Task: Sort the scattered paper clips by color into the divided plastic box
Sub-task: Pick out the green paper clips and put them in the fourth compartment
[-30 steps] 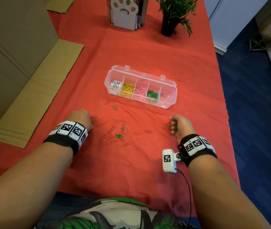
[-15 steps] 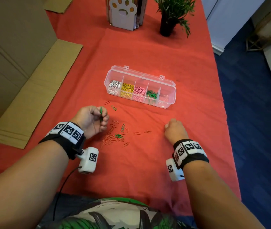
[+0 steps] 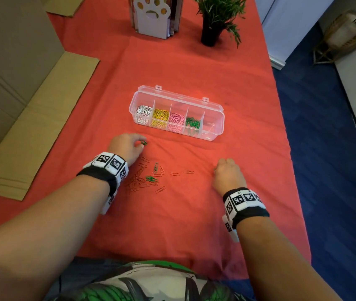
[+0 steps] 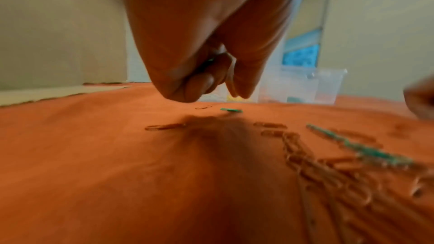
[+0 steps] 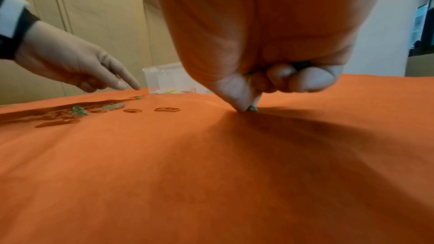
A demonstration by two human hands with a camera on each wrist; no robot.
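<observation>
The clear divided box (image 3: 221, 112) stands open mid-table, holding white, yellow, pink and green clips in separate compartments. Red clips (image 3: 138, 181) and a few green clips (image 3: 151, 178) lie scattered on the red cloth in front of it. My left hand (image 3: 139, 144) is low over a lone green clip (image 3: 144, 142) near the box, its index finger (image 5: 131, 85) stretched toward it. A bit of green clip (image 4: 210, 60) shows inside its curled fingers. My right hand (image 3: 217, 168) pinches a green clip (image 5: 252, 108) against the cloth, with more green (image 5: 300, 65) inside its curled fingers.
A potted plant (image 3: 212, 29) and a white paw-shaped holder (image 3: 153, 18) stand at the far end. Flat cardboard (image 3: 31, 118) lies along the left side. The table's right edge drops to blue floor (image 3: 335, 170).
My left hand, which held a green clip above the pile, has moved forward and down to the green clip near the box. My right hand stayed in place, lowered onto the cloth.
</observation>
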